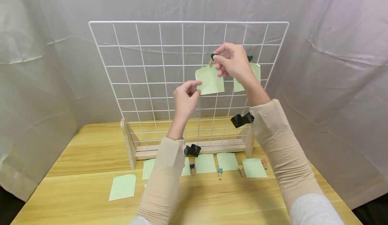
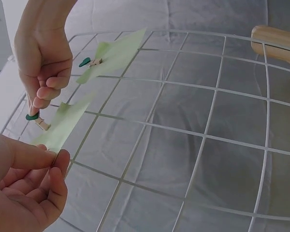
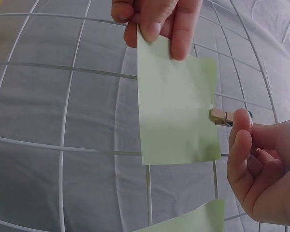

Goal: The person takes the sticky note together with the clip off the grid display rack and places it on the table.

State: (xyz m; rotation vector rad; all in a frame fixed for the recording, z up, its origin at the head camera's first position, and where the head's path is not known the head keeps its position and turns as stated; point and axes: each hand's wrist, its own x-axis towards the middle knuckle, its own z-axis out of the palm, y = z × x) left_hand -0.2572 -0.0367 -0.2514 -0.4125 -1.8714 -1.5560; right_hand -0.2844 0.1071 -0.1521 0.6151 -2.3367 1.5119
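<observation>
My left hand [image 1: 185, 98] pinches the lower left corner of a pale green paper square [image 1: 209, 80] against the white wire grid [image 1: 160, 65]. Between thumb and fingertips, my right hand [image 1: 234, 61] pinches a small wooden clothespin [image 3: 222, 117] with a dark green heart on its end. In the right wrist view, the clothespin's tip sits at the paper's top edge. To the right, a second green paper [image 1: 256, 71] hangs on the grid, partly behind my right arm; its clothespin [image 2: 94, 62], also with a green heart, shows in the left wrist view.
The grid stands in a wooden base [image 1: 194, 151] on a wood-grain table [image 1: 75, 198]. Along the table's middle lie several green papers [image 1: 122, 187] and clothespins with hearts, among them a blue one [image 1: 192, 168], a teal one [image 1: 220, 173] and an orange one [image 1: 264, 164]. Grey cloth hangs behind.
</observation>
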